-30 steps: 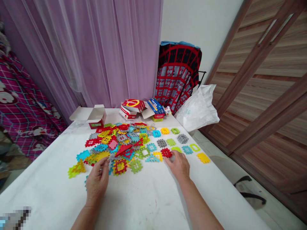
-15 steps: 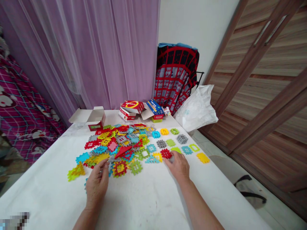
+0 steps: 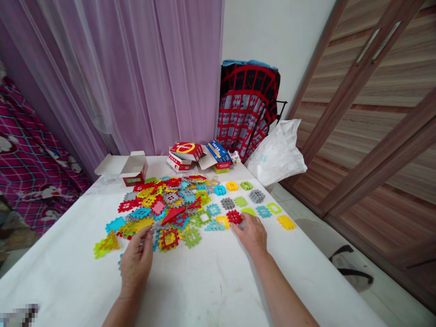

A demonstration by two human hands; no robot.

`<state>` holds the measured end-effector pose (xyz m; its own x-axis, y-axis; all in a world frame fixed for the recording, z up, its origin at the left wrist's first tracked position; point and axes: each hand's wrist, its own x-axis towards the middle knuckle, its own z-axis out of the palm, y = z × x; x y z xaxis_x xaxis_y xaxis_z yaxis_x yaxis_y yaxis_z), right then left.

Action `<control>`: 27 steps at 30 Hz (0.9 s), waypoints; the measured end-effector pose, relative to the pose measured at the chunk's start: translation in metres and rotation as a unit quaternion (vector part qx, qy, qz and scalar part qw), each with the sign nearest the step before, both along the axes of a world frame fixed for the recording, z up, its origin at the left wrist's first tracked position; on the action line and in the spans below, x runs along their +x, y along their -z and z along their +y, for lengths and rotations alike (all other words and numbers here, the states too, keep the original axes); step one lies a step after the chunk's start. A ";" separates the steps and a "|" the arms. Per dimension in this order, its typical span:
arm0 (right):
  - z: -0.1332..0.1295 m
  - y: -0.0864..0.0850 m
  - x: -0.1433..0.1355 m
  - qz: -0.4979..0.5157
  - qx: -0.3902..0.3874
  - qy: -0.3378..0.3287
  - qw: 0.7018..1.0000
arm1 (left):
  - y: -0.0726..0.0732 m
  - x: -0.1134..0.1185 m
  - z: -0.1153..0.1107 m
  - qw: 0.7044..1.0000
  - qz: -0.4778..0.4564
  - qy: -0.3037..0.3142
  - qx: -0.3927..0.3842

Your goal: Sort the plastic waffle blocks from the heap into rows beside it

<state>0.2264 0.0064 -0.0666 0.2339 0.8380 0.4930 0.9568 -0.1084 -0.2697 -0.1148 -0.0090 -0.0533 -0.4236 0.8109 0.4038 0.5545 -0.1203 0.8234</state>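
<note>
My right hand (image 3: 252, 234) rests at the rows of sorted pieces, closed around a grey piece (image 3: 242, 224) that shows only as a sliver between thumb and fingers. Touching or just beyond those fingertips lies a red toothed window tile (image 3: 234, 216). A yellow frame tile (image 3: 223, 221) and a light blue piece (image 3: 214, 226) lie to its left. My left hand (image 3: 136, 256) is at the near edge of a heap of mixed plastic interlocking tiles (image 3: 170, 198), fingers loosely curled, thumb slightly apart, nothing visible in it. A red-framed tile (image 3: 169, 239) lies to its right.
Small groups of tiles stand on the right, among them a grey stack (image 3: 257, 196) and a yellow tile (image 3: 285, 222). An open box (image 3: 134, 170) and red and blue cartons (image 3: 218, 152) line the back. A white bag (image 3: 275, 154) is at the table's right edge.
The whole view has shifted slightly, so everything appears a little further left. Both hands keep nearly the same places and poses, and no tile has visibly moved.
</note>
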 end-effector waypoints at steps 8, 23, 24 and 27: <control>-0.001 -0.002 -0.001 -0.004 -0.004 0.006 1.000 | -0.001 0.000 0.000 1.000 0.006 -0.002 -0.001; -0.008 -0.013 -0.011 -0.014 0.082 -0.110 0.990 | 0.004 -0.001 0.001 1.000 0.009 -0.003 0.003; -0.010 -0.016 -0.017 -0.018 0.069 -0.146 0.987 | 0.004 -0.001 0.001 1.000 0.007 -0.002 0.003; -0.016 -0.022 -0.037 -0.030 0.003 -0.214 0.976 | 0.004 -0.001 0.001 1.000 0.001 -0.004 -0.003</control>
<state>0.1891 -0.0095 -0.0449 -0.1669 0.8501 0.4995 0.9281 0.3065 -0.2115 -0.1156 -0.0077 -0.0573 -0.4282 0.8106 0.3995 0.5577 -0.1108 0.8226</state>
